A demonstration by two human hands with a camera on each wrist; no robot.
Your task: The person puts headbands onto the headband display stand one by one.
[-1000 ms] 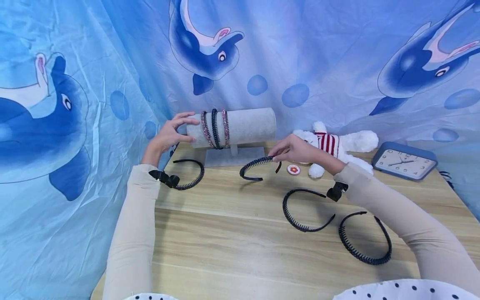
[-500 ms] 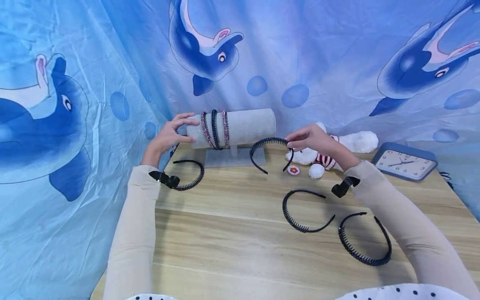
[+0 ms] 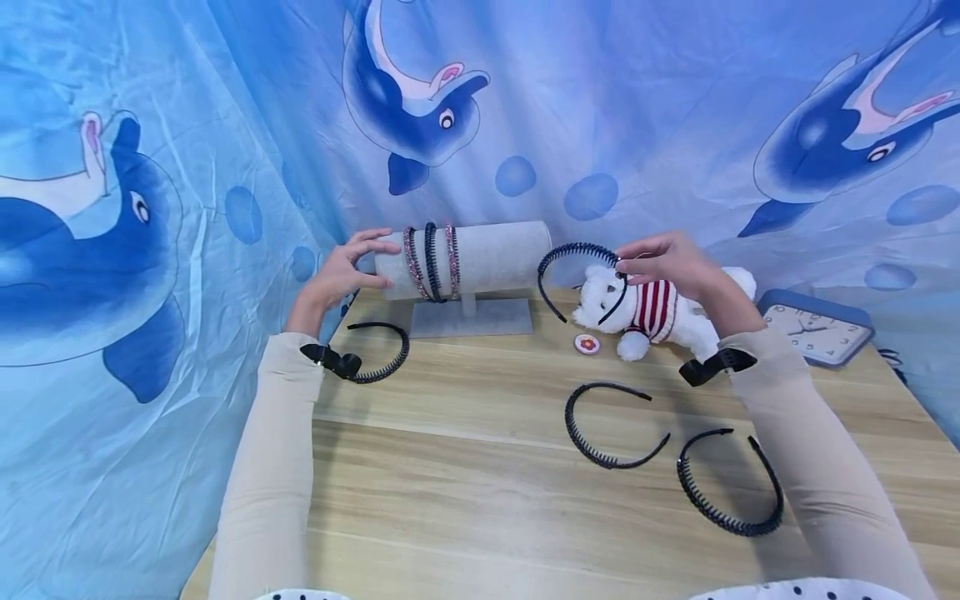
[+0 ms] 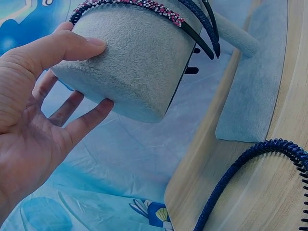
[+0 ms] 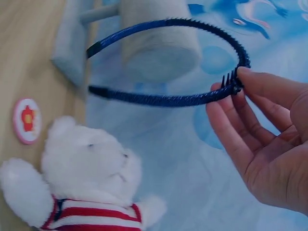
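Seemingly three of seven are mounted: two pink-beaded headbands [image 3: 453, 250] and one black headband [image 3: 431, 257] ring the display roll [image 3: 506, 254], its nine o'clock end gripped by the left hand [image 3: 345, 268]. The right hand [image 3: 663, 260] pinches a dark headband [image 3: 581, 247] near the three o'clock end, not yet round the roll, and three are left on the table [image 3: 487, 517]: one lone headband [image 3: 407, 343] toward half past seven, two loose headbands [image 3: 572, 425] toward four. One badge [image 3: 587, 343], one plush bear [image 3: 656, 310] and one clock [image 3: 813, 329] lie between three and four

The blue-framed rectangular clock [image 3: 816, 328] bears small dark numerals [image 3: 844, 340] on its white dial [image 3: 823, 335], seemingly 2, 3 and 4.
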